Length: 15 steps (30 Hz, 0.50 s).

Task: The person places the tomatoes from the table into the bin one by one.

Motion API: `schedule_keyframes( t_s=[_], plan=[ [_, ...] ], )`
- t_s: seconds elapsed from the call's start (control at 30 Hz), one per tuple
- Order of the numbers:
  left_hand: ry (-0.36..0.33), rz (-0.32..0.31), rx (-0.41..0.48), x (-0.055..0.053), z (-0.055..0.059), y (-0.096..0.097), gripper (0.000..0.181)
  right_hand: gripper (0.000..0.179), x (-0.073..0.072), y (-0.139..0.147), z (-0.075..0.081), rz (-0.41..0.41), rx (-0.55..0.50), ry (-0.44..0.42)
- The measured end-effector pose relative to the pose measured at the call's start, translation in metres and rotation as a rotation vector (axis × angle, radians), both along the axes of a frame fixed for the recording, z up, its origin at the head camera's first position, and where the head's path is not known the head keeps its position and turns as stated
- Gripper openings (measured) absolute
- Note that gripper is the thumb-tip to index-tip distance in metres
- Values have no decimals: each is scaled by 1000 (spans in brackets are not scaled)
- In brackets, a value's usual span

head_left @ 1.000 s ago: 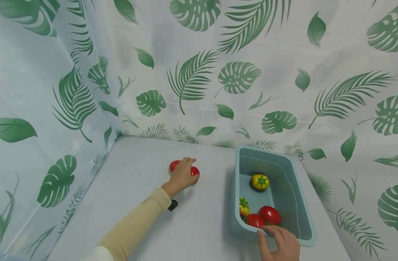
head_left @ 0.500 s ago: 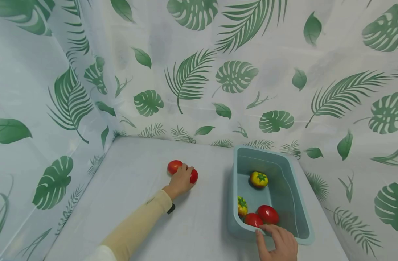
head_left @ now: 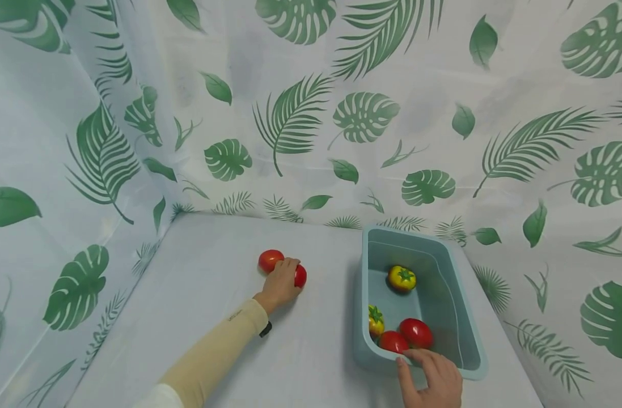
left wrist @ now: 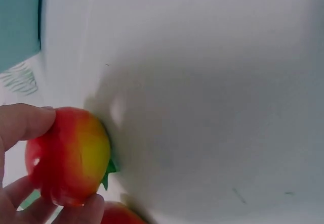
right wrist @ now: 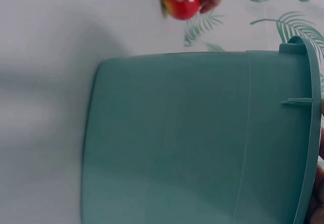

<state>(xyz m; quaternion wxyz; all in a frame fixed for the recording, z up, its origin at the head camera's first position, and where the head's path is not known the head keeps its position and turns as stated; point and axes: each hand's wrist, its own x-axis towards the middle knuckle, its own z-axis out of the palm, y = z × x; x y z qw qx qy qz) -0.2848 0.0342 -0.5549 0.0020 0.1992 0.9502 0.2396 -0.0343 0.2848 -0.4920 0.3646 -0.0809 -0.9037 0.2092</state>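
I can read nothing: the dark lettering (head_left: 235, 315) on my tan sleeve (head_left: 214, 347), behind my left hand (head_left: 283, 282), is too small.

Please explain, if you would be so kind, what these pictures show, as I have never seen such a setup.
There is no machine here, only a person's two bare hands. The large picture comes from a camera on the head, looking forward and down; the other two come from a camera on each wrist.

On the white surface stands a blue-green bin containing two yellowish fruits with green tops and two red fruits. The left hand holds a red-and-yellow fruit, with another red fruit beside it on the surface. The right hand grips the bin's near rim, so its wrist camera mostly sees the bin's outer wall.
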Motion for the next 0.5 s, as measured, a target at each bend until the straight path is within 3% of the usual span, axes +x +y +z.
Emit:
schedule_keyframes(
  t_s=[0.1,0.3,0.5],
  plan=[
    [-43,44,37,0,-2,-2,69,20,0,-1,1,-2,-6,-5],
    [-198,186,328,0,2,-7,69,19,-1,-2,1,-13,-15,-21],
    [-239,232,462,-2,13,-9,67,19,-2,0,-1,15,8,11]
  ],
)
